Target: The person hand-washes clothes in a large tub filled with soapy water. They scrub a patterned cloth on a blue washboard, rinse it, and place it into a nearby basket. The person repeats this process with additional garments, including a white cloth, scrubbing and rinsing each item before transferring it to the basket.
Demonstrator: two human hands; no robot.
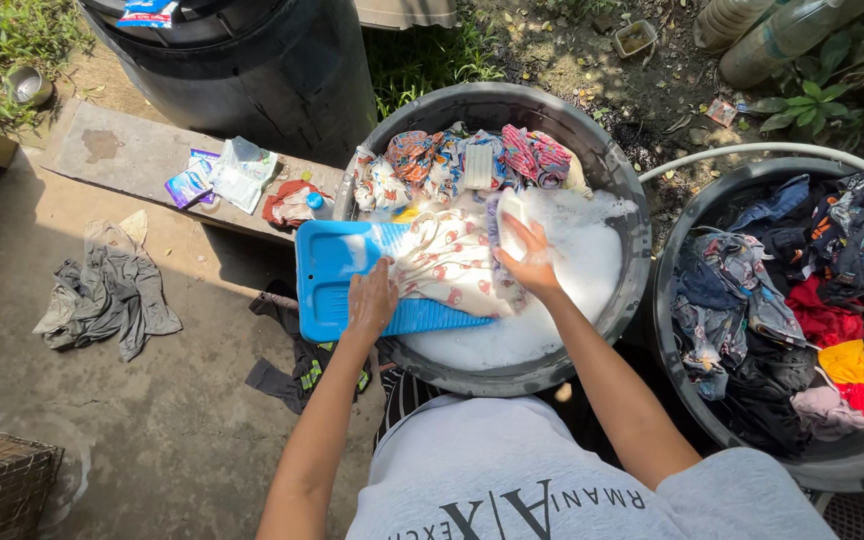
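A white garment with red print (449,265) lies spread over a blue plastic washboard (330,272) that rests on the rim of a grey wash basin (620,190) full of suds. My left hand (370,300) presses flat on the garment's left edge against the board. My right hand (529,256) holds a white bar of soap (512,212) on the garment's right side. Several colourful wet clothes (452,158) are heaped at the basin's far side.
A second dark basin (670,250) at right is piled with coloured clothes. A big black barrel (252,70) stands behind. Detergent sachets (220,176) lie on a concrete slab. A grey garment (102,295) and dark clothes (297,365) lie on the ground.
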